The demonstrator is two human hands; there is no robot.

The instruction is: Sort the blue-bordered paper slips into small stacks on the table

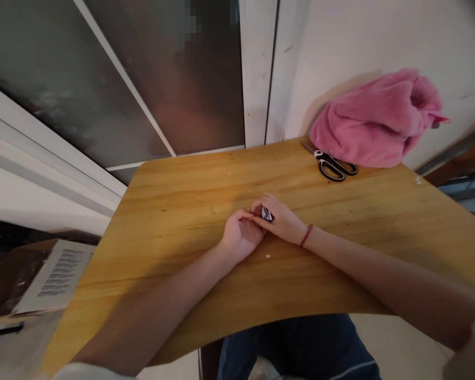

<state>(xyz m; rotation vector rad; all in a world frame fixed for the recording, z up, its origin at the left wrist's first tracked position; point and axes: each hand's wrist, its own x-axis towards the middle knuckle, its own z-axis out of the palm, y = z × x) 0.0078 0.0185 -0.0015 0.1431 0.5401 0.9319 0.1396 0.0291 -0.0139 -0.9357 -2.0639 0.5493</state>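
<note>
Over the middle of the wooden table, both hands meet with their fingers touching. A small black-and-white patterned piece shows inside the curled fingers of my right hand; its kind is too small to make out. My left hand is turned palm up, fingers curled, with thumb and fingertips pressed together against the right fingertips. Whatever it pinches is hidden. A red cord bracelet circles my right wrist. Just below the hands, a tiny white scrap lies on the wood.
Black-handled scissors lie at the table's back right, beside a bundled pink plush cloth against the wall. Behind the table stands a frosted glass door with a white frame. An open cardboard box sits low at the left.
</note>
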